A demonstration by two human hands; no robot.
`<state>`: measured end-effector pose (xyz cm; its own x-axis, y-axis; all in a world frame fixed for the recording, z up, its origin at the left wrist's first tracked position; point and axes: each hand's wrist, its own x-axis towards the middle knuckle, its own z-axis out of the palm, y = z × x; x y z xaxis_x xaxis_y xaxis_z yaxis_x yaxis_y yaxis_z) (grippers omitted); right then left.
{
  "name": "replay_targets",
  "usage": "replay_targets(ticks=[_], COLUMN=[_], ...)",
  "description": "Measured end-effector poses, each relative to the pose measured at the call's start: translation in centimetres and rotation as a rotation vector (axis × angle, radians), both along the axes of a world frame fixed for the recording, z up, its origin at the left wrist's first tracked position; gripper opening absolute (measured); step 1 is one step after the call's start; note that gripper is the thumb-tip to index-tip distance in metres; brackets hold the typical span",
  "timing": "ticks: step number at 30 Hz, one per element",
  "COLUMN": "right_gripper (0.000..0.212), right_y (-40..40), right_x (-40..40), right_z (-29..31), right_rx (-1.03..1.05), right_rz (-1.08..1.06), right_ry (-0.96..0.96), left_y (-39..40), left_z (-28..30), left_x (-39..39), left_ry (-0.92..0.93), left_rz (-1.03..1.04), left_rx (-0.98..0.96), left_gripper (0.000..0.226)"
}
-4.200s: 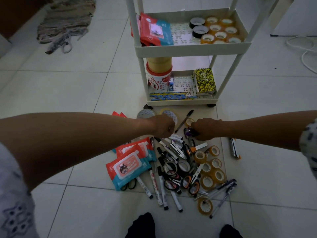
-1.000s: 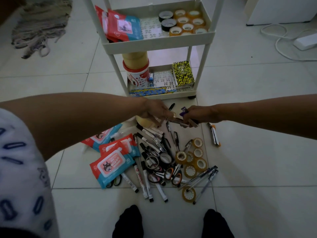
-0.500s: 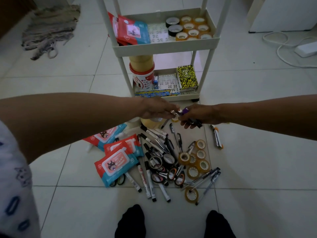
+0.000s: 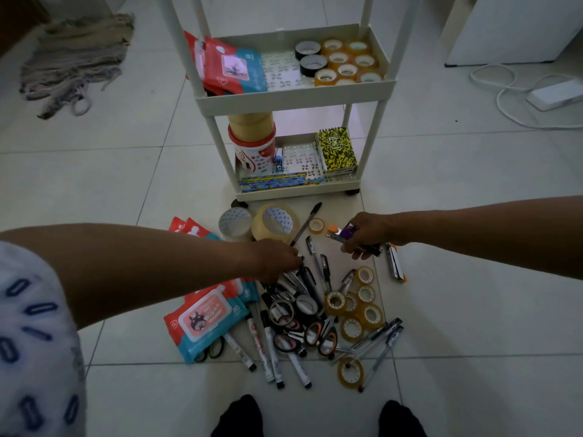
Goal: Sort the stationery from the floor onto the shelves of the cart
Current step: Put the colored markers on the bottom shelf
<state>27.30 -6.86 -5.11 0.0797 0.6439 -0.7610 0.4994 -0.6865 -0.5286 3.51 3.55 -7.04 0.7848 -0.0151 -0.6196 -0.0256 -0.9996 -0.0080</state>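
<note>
A white cart [image 4: 293,96] stands ahead, with wipe packs [image 4: 233,69] and tape rolls [image 4: 345,59] on its upper shelf. Its lower shelf [image 4: 296,193] holds a tub, pencils and a yellow notebook [image 4: 336,149]. On the floor lies a pile of markers [image 4: 268,342], scissors [image 4: 318,337], small tape rolls [image 4: 362,313], pens [image 4: 378,342] and wipe packs [image 4: 205,323]. My left hand [image 4: 277,260] reaches down onto the markers, its fingertips hidden. My right hand [image 4: 366,238] grips a bundle of small staplers [image 4: 345,231], one of them purple. Another stapler [image 4: 396,266] lies beside it.
Two large tape rolls [image 4: 274,222] sit just in front of the cart. A grey rag [image 4: 75,61] lies far left. A power strip with white cable [image 4: 555,94] and a white cabinet [image 4: 511,26] are at the right. My feet [image 4: 239,417] are at the bottom edge.
My left hand has drawn away from my right hand and dropped onto the markers. My right hand still holds the staplers, a little further right.
</note>
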Motion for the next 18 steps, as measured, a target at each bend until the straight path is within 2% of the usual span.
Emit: replay_targets(ticks=[5, 11, 15, 18], right_gripper=[0.033, 0.053, 0.055, 0.065], right_y=[0.3, 0.2, 0.2, 0.2], right_x=[0.7, 0.2, -0.6, -1.1], right_z=[-1.3, -3.0, -3.8, -4.0], right_rx=[-0.016, 0.084, 0.088, 0.091], right_rz=[0.125, 0.669, 0.716, 0.74], right_ry=[-0.141, -0.553, -0.547, -0.571], left_y=[0.1, 0.8, 1.2, 1.8], left_z=[0.0, 0.7, 1.1, 1.3], left_x=[1.2, 1.2, 1.0, 0.9], left_ry=[0.069, 0.054, -0.009, -0.011], left_rz=[-0.002, 0.02, 0.084, 0.313], left_rx=[0.021, -0.003, -0.047, -0.188], left_gripper=[0.062, 0.045, 0.052, 0.051])
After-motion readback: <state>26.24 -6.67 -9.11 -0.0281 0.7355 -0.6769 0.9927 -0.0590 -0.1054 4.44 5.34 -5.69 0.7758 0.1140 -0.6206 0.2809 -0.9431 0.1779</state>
